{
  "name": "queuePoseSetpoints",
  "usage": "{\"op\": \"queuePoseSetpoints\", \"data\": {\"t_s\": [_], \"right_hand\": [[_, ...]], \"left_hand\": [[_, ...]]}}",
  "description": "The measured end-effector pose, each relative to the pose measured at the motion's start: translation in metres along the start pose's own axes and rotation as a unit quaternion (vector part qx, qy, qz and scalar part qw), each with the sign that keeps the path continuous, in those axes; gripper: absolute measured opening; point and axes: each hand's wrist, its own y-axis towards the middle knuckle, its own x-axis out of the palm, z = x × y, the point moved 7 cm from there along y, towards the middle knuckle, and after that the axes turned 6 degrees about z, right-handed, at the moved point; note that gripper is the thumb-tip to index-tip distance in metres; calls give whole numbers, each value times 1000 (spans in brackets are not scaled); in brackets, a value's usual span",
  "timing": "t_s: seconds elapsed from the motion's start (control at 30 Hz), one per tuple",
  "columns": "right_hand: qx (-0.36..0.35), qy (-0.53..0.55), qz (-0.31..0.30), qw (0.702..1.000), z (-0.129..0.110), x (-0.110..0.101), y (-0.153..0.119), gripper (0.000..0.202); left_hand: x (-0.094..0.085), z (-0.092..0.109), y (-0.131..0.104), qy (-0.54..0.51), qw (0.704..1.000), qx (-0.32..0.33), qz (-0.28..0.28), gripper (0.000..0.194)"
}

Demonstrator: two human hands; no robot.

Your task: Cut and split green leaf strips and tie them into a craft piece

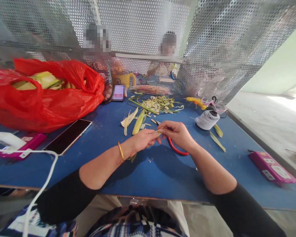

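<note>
Above the blue table (143, 177), my left hand (143, 139) and my right hand (174, 132) meet at the fingertips. Between them they pinch a small pale green piece of husk (159, 131). Red-handled scissors (176, 149) lie under my right hand, their blades partly hidden. Just beyond my hands is a green corn husk (138, 122), with a dry pale husk (128, 121) to its left. A heap of husk scraps (160, 103) lies farther back. Some green husk shows below my left wrist.
At left stand a red plastic bag (64, 102) of husks, a phone (68, 136) and a white cable (49, 171). White thread spool (206, 119), yellow tool (196, 102) and pink box (272, 168) are at right. A perforated metal screen (143, 29) rises behind; people show beyond it.
</note>
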Motion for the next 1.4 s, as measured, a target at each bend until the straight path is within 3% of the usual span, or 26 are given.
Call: {"op": "queuePoseSetpoints", "data": {"t_s": [0.13, 0.33, 0.57, 0.63, 0.77, 0.8, 0.83, 0.93, 1.0, 1.07, 1.17, 1.4], "right_hand": [[5, -11, 14, 1000, -4, -9, 1, 20], [28, 26, 113, 993, -8, -43, 6, 23], [5, 60, 207, 976, -11, -68, 8, 18], [0, 68, 266, 962, -8, -82, 8, 16], [-31, 56, 400, 914, -8, -107, 0, 11], [-40, 46, 420, 906, -10, -106, -3, 11], [-46, 32, 429, 901, -13, -101, -7, 10], [-61, -37, 391, 918, -20, -64, -16, 11], [-97, -80, 332, 935, -25, -32, -23, 12], [-140, -128, 277, 942, -29, -6, -29, 14], [-148, -163, 224, 949, -26, 13, -32, 18], [-206, -235, 183, 932, -33, 20, -35, 21]], "left_hand": [[-4, 3, 1, 26, 999, 16, -19, 36], [-18, 11, -1, 49, 998, -8, -43, 36], [-45, 31, 1, -22, 999, 42, -10, 39], [-59, 35, 5, -70, 995, 59, 44, 41], [-88, 33, 5, -194, 939, 103, 265, 37], [-88, 29, 3, -200, 924, 114, 304, 35], [-80, 25, 4, -193, 926, 113, 303, 33], [-24, 7, 12, -195, 973, 60, 113, 24], [6, -1, 11, -255, 965, 48, 30, 23], [20, -3, 9, -321, 945, 58, 3, 22], [20, -4, 9, -377, 924, 58, 23, 25], [-11, 2, 11, -434, 894, 20, 108, 37]]}}
